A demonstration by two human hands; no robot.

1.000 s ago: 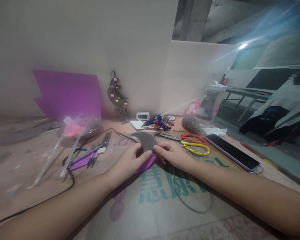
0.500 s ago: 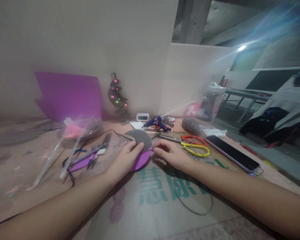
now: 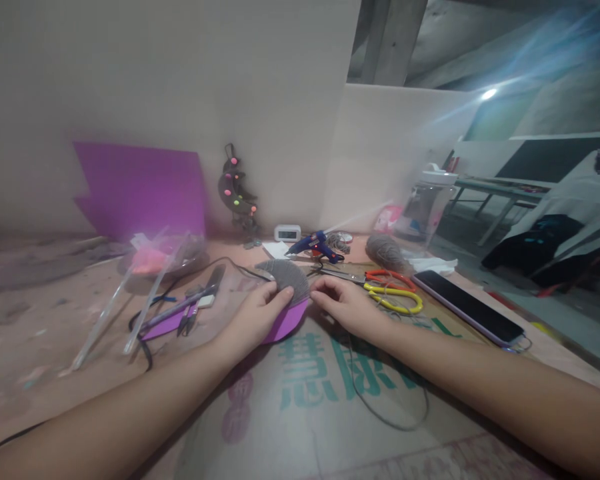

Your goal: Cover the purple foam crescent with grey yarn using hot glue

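My left hand (image 3: 260,308) is closed on a purple rounded craft piece (image 3: 289,323), with the thumb pressed on top. Rows of grey yarn (image 3: 286,275) cover its far part, while the near part is bare purple. At the right edge of the piece, my right hand (image 3: 346,308) has thumb and forefinger pinched together on the grey yarn. From beneath that hand a loose yarn strand (image 3: 391,427) loops over the cardboard (image 3: 260,427). The pinched bit itself is mostly hidden by the fingertips.
Beyond the hands lie a blue glue gun (image 3: 316,245), a grey yarn ball (image 3: 384,252) and scissors (image 3: 397,300) with red and yellow handles. A phone (image 3: 467,307) rests at right. Left are pens (image 3: 187,320), clear sticks (image 3: 100,323) and a plastic bag (image 3: 155,260).
The whole view has shifted slightly, moving things a little rightward. My right fingertips stay pinched at the edge of the purple piece, and my left hand keeps its hold.
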